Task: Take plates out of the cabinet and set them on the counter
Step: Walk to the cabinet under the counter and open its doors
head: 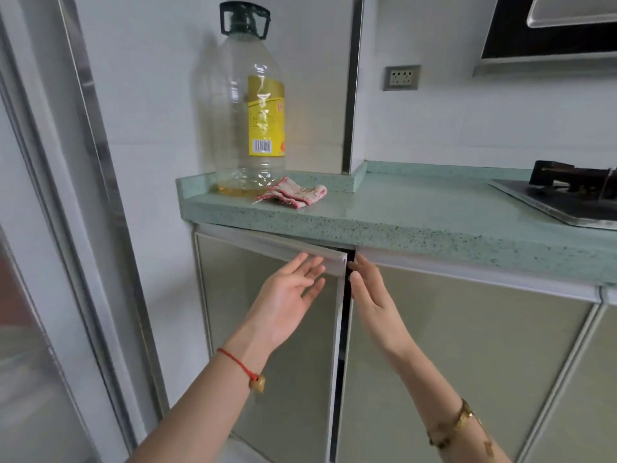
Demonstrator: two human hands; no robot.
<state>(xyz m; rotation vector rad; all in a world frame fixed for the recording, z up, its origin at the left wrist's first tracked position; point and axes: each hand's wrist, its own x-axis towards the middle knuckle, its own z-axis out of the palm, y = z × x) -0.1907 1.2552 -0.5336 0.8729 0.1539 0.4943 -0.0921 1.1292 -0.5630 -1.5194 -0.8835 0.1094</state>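
Observation:
Under the green speckled counter (pixel 417 212) a base cabinet has two frosted doors. The left door (pixel 267 329) stands slightly ajar, with a dark gap along its right edge. My left hand (pixel 287 302) is open, palm up, fingertips at the door's top right corner. My right hand (pixel 370 295) is open too, fingers straight, reaching into the gap beside the right door (pixel 467 345). No plates are visible; the cabinet's inside is dark and hidden.
A large, nearly empty oil bottle (pixel 247 105) stands at the counter's left end, a folded pink cloth (pixel 293 195) beside it. A gas hob (pixel 567 198) sits at the right. A metal-framed glass door (pixel 50 262) is on the left.

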